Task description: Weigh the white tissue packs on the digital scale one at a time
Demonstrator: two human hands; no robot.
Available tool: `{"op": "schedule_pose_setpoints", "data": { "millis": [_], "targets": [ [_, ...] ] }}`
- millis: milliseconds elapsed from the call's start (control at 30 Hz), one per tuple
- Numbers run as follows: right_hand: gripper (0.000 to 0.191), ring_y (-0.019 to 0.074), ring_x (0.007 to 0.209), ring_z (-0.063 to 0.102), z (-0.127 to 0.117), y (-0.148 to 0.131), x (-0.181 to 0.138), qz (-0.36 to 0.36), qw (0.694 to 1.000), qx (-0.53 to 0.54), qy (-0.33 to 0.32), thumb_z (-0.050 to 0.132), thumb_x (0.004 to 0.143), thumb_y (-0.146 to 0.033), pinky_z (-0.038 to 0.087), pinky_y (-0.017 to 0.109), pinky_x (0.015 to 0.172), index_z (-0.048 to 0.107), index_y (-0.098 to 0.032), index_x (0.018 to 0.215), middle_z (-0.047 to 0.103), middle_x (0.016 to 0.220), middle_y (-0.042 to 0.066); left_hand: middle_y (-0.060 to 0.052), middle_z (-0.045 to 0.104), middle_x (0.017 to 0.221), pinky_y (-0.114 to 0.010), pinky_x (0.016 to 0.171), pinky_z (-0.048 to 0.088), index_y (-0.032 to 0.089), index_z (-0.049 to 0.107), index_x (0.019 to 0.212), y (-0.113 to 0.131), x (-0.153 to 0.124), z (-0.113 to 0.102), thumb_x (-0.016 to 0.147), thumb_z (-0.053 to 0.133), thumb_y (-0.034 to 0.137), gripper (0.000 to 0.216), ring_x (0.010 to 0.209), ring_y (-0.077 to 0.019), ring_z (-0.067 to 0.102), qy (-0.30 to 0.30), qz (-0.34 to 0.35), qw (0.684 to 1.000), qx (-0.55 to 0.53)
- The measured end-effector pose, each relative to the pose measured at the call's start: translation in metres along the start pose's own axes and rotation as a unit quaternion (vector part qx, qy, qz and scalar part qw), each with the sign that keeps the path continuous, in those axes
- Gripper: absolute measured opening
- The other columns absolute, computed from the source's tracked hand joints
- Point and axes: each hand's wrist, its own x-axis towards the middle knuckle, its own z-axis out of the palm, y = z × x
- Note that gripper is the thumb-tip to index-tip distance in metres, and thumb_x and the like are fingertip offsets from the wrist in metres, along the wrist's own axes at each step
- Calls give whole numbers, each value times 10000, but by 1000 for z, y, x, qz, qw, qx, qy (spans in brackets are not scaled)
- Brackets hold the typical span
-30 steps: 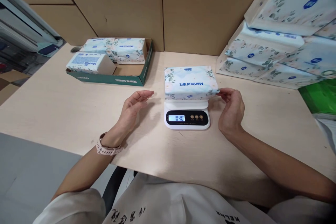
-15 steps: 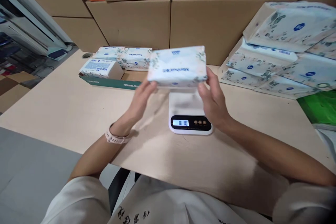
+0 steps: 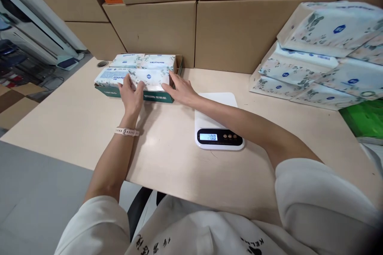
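A floral-printed tissue pack sits at the front right of a shallow green cardboard box, with my hands at its two ends. My left hand grips its left end, and my right hand has thumb and fingers around its right end. Three more tissue packs fill the rest of the box: one at front left and two along the back. Under my right forearm lies a white kitchen scale, its lit display reading 0.0.
Large brown cartons form a wall behind the table. Several tissue packs are stacked at the right, beside a green bag. A round cable hole lies near the table's back left corner.
Both hands have carried the tissue pack left from above the scale and down into the box's front right space. The scale display went from 104.0 to 0.0.
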Motion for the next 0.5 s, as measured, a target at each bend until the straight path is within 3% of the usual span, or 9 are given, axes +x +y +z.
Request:
{"op": "schedule_pose_setpoints", "data": {
  "millis": [67,200,267,333,400,500],
  "targets": [
    [848,472,1738,537,-8,0,-6,30,999,-14,-11,558,1120,-732,320,804,1486,544,-169,1754,630,1813,208,-144,710,1603,-599,1581,76,230,687,1347,-2,-2,4,849,920,406,577,1826,-429,270,39,6,999,1],
    [726,437,1718,557,-40,-6,-48,21,999,-1,25,653,1078,-552,345,787,1484,594,-267,1742,615,1852,130,-123,592,1817,-565,1600,52,234,715,1525,2,-10,6,847,886,283,701,1872,-429,236,54,29,998,17],
    [660,426,1698,572,-64,-9,-84,-1,997,0,79,666,1069,-546,361,775,1480,653,-301,1682,651,1817,116,-76,522,1891,-601,1603,47,269,756,1469,8,-17,3,864,886,276,619,1911,-427,117,41,45,998,13],
    [566,404,1681,589,-93,-6,-121,-5,984,-29,178,664,1077,-555,380,737,1484,709,-327,1593,706,1739,105,-28,472,1930,-637,1603,60,301,786,1388,18,-25,3,882,906,291,520,1933,-411,-6,24,60,998,-5],
    [473,381,1618,642,-129,7,-156,-14,942,-78,328,636,1104,-541,435,687,1454,738,-300,1497,751,1619,133,-19,490,1918,-627,1606,110,318,799,1350,37,-32,10,922,919,325,445,1938,-391,23,17,82,996,-30],
    [329,359,1357,751,-189,46,-194,-52,817,-105,564,619,1110,-462,559,635,1299,723,-227,1315,756,1365,187,-61,609,1814,-559,1599,198,297,809,1381,83,-39,43,1031,887,408,375,1887,-375,311,-5,131,987,-90]
  ]
}}
